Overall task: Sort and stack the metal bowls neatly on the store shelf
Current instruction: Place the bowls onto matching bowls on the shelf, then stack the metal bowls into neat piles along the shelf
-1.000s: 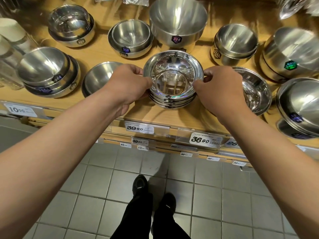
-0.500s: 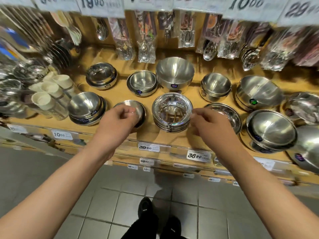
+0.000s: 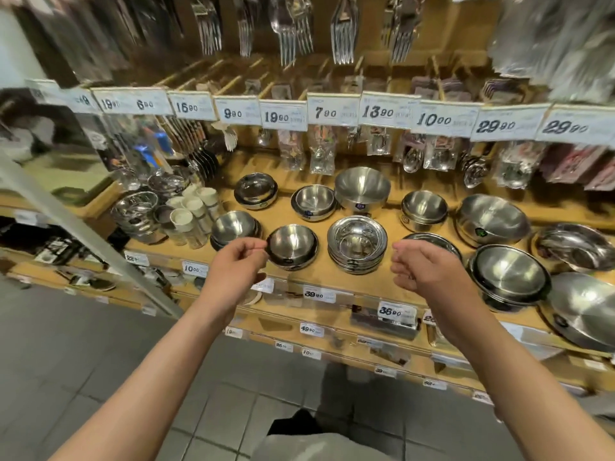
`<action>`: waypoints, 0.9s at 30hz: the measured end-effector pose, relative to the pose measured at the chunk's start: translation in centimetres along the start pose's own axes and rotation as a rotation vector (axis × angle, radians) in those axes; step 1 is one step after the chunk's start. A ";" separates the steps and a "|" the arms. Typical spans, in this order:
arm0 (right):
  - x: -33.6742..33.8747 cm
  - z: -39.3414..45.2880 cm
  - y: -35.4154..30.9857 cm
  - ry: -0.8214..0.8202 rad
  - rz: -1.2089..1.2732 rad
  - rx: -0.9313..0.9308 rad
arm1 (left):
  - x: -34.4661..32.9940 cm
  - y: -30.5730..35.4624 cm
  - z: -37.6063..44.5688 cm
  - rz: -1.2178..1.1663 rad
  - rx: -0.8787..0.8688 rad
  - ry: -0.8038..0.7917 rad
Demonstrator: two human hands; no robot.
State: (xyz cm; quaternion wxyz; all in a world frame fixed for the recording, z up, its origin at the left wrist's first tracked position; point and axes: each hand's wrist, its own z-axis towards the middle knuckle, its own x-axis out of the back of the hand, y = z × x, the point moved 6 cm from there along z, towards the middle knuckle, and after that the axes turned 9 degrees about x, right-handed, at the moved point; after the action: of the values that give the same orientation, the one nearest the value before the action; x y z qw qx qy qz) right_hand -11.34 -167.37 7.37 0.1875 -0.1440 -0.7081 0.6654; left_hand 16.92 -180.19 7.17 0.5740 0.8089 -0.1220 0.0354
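Shiny nested bowl stack (image 3: 357,244), upright on wooden shelf (image 3: 309,281), untouched

Bare forearms, no sleeves; left hand (image 3: 235,267), right hand (image 3: 427,271), no gloves/rings.

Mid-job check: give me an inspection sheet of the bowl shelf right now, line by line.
Surface: wooden shelf, price tags along its front edge.
Job's things: shiny bowl stack at front centre, standing free; single bowl to its left; more nested bowls behind and to the right.
Clutter: white cups at the left; packaged cutlery hanging behind.
Grippers: left hand and right hand hold nothing, fingers loosely curled, in front of the shelf.
Cables: nothing seen.
Surroundings: grey tiled floor; forks hanging above.
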 end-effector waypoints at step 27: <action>-7.0 2.4 5.7 0.065 0.051 -0.186 | 9.2 -5.3 4.8 -0.016 0.123 0.084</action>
State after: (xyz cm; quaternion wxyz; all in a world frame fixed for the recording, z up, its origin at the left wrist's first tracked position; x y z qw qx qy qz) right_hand -6.51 -172.25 1.09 0.1792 -0.2003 -0.7563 0.5965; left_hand 26.67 -184.47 2.50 0.5283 0.8413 -0.0889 0.0719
